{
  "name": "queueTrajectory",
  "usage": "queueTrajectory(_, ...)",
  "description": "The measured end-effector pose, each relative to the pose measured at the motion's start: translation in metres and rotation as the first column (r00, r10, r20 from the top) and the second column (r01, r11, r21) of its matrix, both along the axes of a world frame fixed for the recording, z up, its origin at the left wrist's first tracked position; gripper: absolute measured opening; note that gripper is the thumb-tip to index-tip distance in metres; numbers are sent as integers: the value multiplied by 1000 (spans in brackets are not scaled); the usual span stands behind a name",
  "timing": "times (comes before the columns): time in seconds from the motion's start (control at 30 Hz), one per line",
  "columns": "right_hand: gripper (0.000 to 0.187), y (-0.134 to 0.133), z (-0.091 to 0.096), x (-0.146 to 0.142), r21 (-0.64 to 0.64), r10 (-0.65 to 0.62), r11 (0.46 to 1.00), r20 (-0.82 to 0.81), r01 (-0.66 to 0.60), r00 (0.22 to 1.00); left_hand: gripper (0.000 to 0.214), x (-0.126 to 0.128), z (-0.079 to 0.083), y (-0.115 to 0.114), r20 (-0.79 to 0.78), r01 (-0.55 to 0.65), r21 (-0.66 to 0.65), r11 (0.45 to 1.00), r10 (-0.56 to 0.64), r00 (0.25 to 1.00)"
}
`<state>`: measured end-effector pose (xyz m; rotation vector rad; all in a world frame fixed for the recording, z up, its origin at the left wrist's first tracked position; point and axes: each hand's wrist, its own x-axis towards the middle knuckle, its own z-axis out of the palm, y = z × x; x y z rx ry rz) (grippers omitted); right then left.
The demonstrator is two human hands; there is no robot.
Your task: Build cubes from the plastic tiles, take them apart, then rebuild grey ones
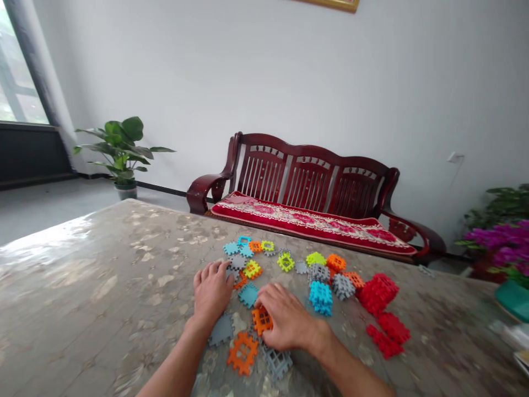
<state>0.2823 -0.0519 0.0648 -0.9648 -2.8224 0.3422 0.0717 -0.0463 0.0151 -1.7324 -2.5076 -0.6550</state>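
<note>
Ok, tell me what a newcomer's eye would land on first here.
Most likely the bright red pieces heaped on the right side of the patterned tabletop. Next, perhaps, the right hand touching an orange piece in the near middle, with the left hand beside gray pieces. Beyond the tabletop, the dark red wooden bench with its flowered cover also stands out against the white wall.

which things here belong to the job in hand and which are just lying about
Likely in the job:
orange tile grasped by the right hand
grey tiles by the left hand
blue stack
red pile

Just around:
wooden bench
red patterned cushion
potted plant
purple flowers
</note>
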Motion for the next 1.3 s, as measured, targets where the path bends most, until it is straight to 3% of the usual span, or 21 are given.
queueTrajectory(0.17, 43, 3, 9, 6, 5, -42, 999, -134, 43, 990, 43, -1, -1, 1, 4, -5, -10, 1000, 5, 1000)
queueTrajectory(0.3, 43, 38, 24, 38, 36, -251, 961, -301, 274, 920, 43, -2, 1, 1, 6, -2, -30, 1000, 3, 1000)
queueTrajectory(0.4, 43, 78, 31, 78, 134, -462, 844, -310, 519, 831, 43, -1, 2, 0, 5, 4, -30, 1000, -4, 1000)
queueTrajectory(0.53, 44, 119, 28, 126, 252, -720, 640, -132, 726, 681, 42, 0, 3, -1, -1, -1, -17, 1000, 1, 1000)
queueTrajectory(0.6, 43, 129, 23, 141, 263, -761, 604, -91, 753, 642, 42, 0, 3, 0, 0, -4, -22, 1000, 4, 1000)
queueTrajectory(0.97, 48, 144, 6, 168, 220, -810, 568, -22, 793, 586, 40, -3, -1, 1, -13, 9, -11, 1000, -9, 1000)
queueTrajectory(1.3, 42, 132, 18, 156, 180, -773, 585, -170, 790, 611, 41, -1, 2, 0, -2, 3, -17, 1000, -3, 1000)
